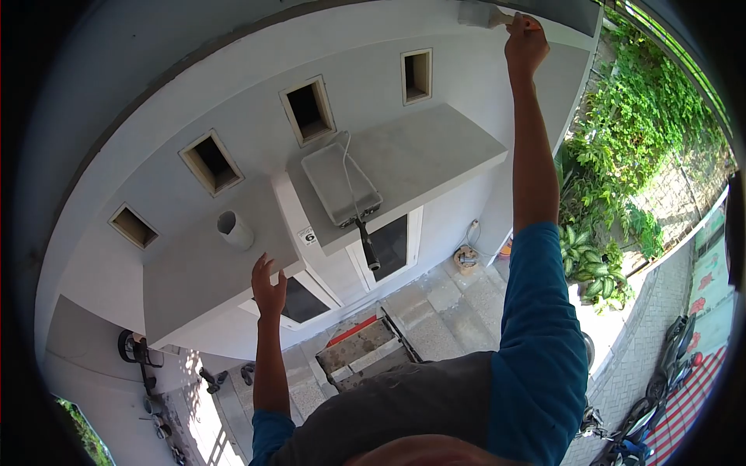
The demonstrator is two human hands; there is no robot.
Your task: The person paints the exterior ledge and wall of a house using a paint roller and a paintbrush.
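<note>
High at the upper right, my right hand (528,46) grips a paintbrush (500,17), its bristles against the wall under the ceiling edge. A grey patch of paint shows beside the bristles. My left hand (269,289) has its fingers apart and holds nothing; it is at the front edge of the lower grey ledge (194,276). Near it on that ledge stands a white cylindrical container (235,230). On the higher grey ledge (435,147) lies a paint tray (325,184). A roller with a black handle (367,247) rests across the tray, its handle sticking out past the ledge.
Several square openings, one of them a vent hole (308,110), run along the wall above the ledges. Below are windows (388,247) and an opening in the paved floor (365,349). A basket (466,259) stands by the wall. Plants (645,116) and parked motorbikes (660,373) lie to the right.
</note>
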